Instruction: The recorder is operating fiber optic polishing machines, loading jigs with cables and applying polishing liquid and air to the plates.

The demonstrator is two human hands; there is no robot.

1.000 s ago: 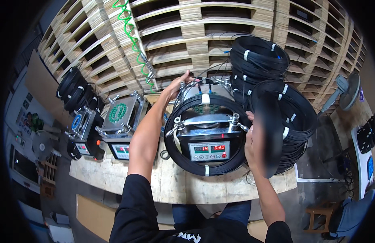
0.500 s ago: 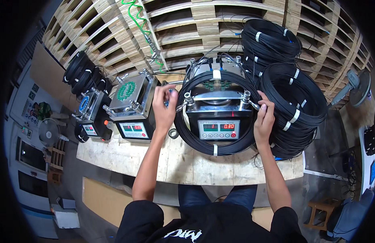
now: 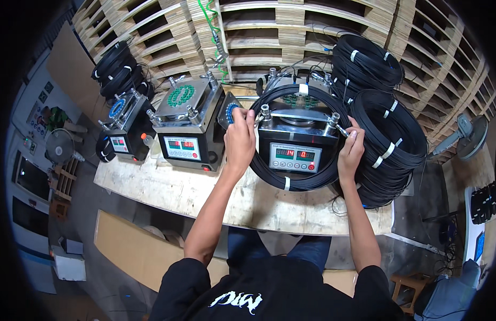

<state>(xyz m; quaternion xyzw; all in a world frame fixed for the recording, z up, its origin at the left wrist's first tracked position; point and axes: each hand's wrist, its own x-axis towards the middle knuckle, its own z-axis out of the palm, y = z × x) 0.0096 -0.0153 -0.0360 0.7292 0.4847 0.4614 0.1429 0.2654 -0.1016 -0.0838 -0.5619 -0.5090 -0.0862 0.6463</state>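
Stacked pale wooden pallets fill the whole back of the view, and in front of them runs a long worn plywood workbench (scuffed and stained along its near edge). On the bench's right end sit tall stacks of black cable coils bound with white ties, and another small stack of the same coils lies at the far left.

Three grey metal box-shaped machines with red digital readouts stand in a row: the right one directly before the person, a middle one with a green-dotted round plate on top, and a smaller left one.

A single black cable coil with white tape bands is looped around the right machine, ringing its front panel and top posts; its plane is tilted toward the person, with its widest span running left to right across the machine. That span lies between the two hands, so each is about equally near its own side.

The left hand is curled with fingers bent over the coil's left arc, near a silver post; it appears to grip the cable. The right hand is closed in a pinch at the coil's right arc, beside the other post and touching the big stack of coils.
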